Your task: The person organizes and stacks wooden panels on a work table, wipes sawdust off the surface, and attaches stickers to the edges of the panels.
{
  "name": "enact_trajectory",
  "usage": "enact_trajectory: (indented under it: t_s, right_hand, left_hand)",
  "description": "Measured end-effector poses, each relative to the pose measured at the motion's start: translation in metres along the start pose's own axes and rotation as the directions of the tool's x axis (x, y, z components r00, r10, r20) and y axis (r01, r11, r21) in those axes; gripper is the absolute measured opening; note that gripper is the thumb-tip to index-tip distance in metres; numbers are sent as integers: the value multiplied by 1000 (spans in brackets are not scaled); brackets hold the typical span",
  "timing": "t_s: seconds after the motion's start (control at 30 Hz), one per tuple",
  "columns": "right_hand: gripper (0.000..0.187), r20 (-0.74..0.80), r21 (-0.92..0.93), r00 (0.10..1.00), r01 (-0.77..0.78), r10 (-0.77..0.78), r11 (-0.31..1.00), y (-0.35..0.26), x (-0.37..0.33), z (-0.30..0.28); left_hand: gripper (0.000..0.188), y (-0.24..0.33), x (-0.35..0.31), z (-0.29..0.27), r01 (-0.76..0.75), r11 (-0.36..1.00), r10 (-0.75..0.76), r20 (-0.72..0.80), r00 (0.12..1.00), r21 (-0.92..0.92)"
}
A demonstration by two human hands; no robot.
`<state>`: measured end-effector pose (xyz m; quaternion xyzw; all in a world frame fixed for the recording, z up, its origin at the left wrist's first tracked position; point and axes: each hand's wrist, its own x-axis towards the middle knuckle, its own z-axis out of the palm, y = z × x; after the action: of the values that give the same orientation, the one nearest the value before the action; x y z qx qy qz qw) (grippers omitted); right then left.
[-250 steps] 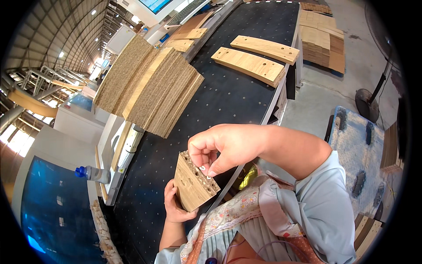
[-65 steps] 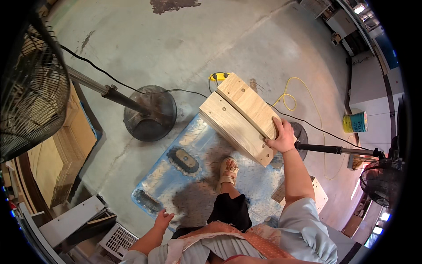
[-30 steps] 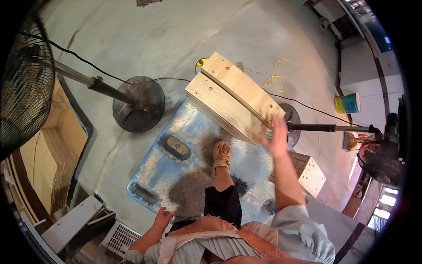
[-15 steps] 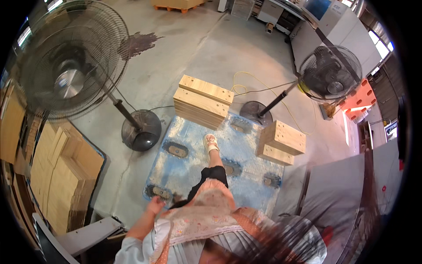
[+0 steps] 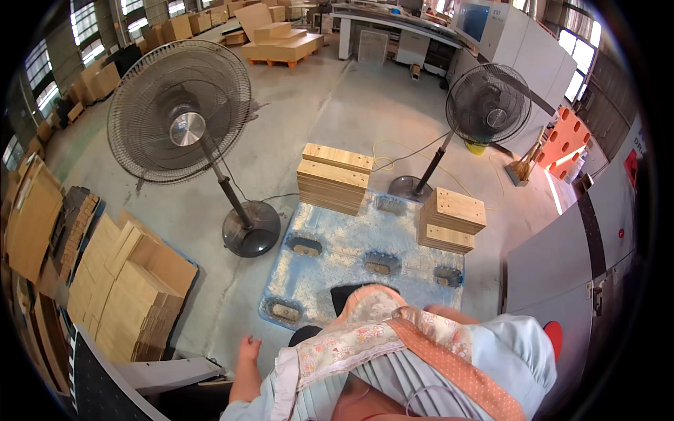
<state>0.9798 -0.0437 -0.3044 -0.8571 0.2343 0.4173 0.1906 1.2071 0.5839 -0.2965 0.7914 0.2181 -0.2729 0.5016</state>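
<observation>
My left hand (image 5: 249,346) hangs low at my side, over the floor left of the blue pallet (image 5: 337,245). Its fingers are loosely bent and apart, and nothing is in them. Past the front of my apron only a strip of my right hand and forearm (image 5: 449,313) shows above the pallet's near edge; its fingers are hidden. On the pallet's far left corner stands a stack of wooden boards (image 5: 333,184) with drilled holes. A smaller stack of similar boards (image 5: 449,221) sits at its right side. Neither hand touches the boards.
Two black pedestal fans, a large one (image 5: 188,130) at left and a smaller one (image 5: 496,116) at right, stand beyond the pallet with cables on the floor. Stacked wooden panels (image 5: 123,302) lie at left. A grey machine cabinet (image 5: 551,263) rises at right.
My view has lifted, showing more of the far hall. The foot that was stretched over the pallet is out of sight. My left hand stays low; part of my right arm now shows.
</observation>
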Motion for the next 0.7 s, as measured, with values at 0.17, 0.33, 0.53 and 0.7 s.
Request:
enact_trajectory:
  t_s: [0.17, 0.33, 0.53, 0.7]
  right_hand:
    - [51, -255, -125, 955, 120, -149, 985, -68, -8, -90]
    - [43, -374, 170, 774, 599, -511, 782, -151, -42, -70]
    - [40, -22, 193, 814, 573, -580, 797, -42, -118, 44]
    - [47, -93, 182, 938, -314, 334, 932, 206, -195, 157]
  left_hand:
    - [48, -207, 11, 13, 116, 959, -39, -286, 958, 258]
    - [38, -274, -31, 96, 189, 979, -184, -67, 981, 80]
    - [40, -289, -97, 121, 20, 892, -91, 136, 986, 453]
    - [45, -138, -157, 137, -120, 864, 30, 188, 982, 490]
